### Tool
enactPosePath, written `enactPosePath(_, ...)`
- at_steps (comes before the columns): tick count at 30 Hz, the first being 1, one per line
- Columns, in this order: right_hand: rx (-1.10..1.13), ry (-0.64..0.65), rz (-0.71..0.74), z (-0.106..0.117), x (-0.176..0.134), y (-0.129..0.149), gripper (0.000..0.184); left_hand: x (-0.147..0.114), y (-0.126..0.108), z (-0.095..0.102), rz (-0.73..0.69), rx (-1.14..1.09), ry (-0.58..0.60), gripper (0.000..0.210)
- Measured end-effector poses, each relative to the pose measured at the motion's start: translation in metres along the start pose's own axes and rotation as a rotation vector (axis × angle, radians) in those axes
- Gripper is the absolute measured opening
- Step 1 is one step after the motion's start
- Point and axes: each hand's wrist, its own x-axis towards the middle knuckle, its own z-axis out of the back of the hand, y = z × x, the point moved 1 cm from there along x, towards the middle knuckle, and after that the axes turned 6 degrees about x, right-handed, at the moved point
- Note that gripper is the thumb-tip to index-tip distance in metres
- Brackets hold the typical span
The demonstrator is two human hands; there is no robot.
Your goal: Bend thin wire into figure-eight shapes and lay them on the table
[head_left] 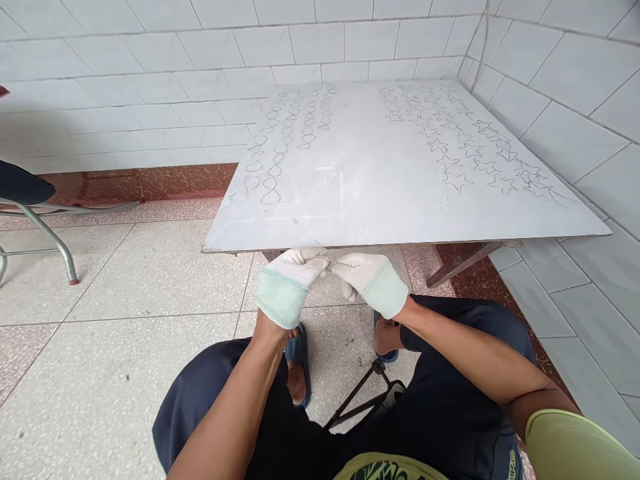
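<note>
My left hand, in a white glove with a pale green cuff, is closed in a pinch just below the table's front edge. A short end of thin wire sticks up from its fingertips. My right hand, gloved the same way, meets it fingertip to fingertip and pinches at the same spot. Most of the wire between the fingers is hidden. On the white tabletop beyond lie rows of thin wire stars at the right and chains of wire loops at the left.
White tiled walls meet behind and to the right of the table. A metal-legged stool stands at the far left, with part of a person's dark-clothed leg. Below me are my sandalled feet and a dark folding frame on the speckled floor.
</note>
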Motion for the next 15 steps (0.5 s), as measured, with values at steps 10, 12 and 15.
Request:
enactPosePath(10,0.166,0.131,-0.098,0.004,0.009,0.005,0.028,0.012,-0.002,0.01,0.067,-0.125,0.097,0.029)
enactPosePath(12,0.218,0.187,-0.134,0.007,0.011,0.006,0.029,0.013,-0.001,0.013,0.07,-0.195,0.079,0.031)
enactPosePath(15,0.207,0.213,-0.106,0.009,0.009,0.004,0.026,0.016,0.003,0.013,0.099,-0.269,0.082,0.034)
